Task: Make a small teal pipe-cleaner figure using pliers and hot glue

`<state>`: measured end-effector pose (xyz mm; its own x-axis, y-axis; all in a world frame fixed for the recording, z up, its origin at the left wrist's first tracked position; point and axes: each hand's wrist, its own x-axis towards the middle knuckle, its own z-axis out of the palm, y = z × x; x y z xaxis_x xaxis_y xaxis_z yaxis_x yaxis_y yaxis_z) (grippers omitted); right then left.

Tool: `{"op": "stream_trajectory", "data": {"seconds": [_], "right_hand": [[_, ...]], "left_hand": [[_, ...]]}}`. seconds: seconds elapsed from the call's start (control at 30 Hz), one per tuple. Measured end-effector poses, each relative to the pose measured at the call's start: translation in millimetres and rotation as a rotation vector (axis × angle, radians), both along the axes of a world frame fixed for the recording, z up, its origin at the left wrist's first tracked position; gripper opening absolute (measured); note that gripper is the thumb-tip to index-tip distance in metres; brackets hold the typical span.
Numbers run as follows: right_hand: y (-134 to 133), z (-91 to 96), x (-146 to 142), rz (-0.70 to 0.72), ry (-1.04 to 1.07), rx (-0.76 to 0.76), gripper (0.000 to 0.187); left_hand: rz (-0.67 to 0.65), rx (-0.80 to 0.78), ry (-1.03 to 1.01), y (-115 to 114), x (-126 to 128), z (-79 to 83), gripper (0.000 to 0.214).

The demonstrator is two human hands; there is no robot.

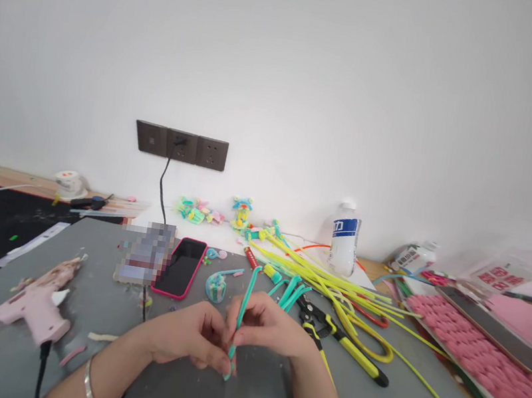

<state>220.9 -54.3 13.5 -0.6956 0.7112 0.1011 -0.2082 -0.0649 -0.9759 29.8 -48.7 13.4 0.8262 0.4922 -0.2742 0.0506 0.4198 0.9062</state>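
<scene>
A teal pipe cleaner stands nearly upright between my two hands, its upper end bent over. My left hand is closed, thumb and fingers pinching it near the lower end. Just above, my right hand also pinches it, the fingers curled and partly hidden. Beyond my hands lie several shorter teal pipe cleaners and a small coiled teal piece. Pliers with black and yellow handles rest to the right of my right hand, beside a bundle of long yellow pipe cleaners.
At left lies a pink glue gun with a black cord. Two phones, one a pink-edged phone, lie beyond my left hand. Small colourful figures and a bottle stand by the wall. A pink woven piece is at right.
</scene>
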Motion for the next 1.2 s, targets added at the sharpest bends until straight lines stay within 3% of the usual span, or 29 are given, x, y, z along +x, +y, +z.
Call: {"op": "stream_trajectory", "data": {"seconds": [0.4,0.83,1.0,1.2], "right_hand": [[6.9,2.7,-6.7,-0.569,0.107,0.378,0.021],[6.8,-3.4,-31.8,-0.765,0.123,0.622,0.017],[7.5,-11.0,-44.4,-0.774,0.174,0.589,0.018],[10.9,-19.8,-53.2,-0.691,0.28,0.355,0.027]], "left_hand": [[0.41,0.109,-0.115,9.1,1.3,3.7,0.037],[0.732,0.125,-0.296,8.2,6.9,5.7,0.041],[0.751,0.066,-0.388,8.0,7.8,1.3,0.041],[0.738,0.102,-0.427,7.1,7.6,0.1,0.039]]}}
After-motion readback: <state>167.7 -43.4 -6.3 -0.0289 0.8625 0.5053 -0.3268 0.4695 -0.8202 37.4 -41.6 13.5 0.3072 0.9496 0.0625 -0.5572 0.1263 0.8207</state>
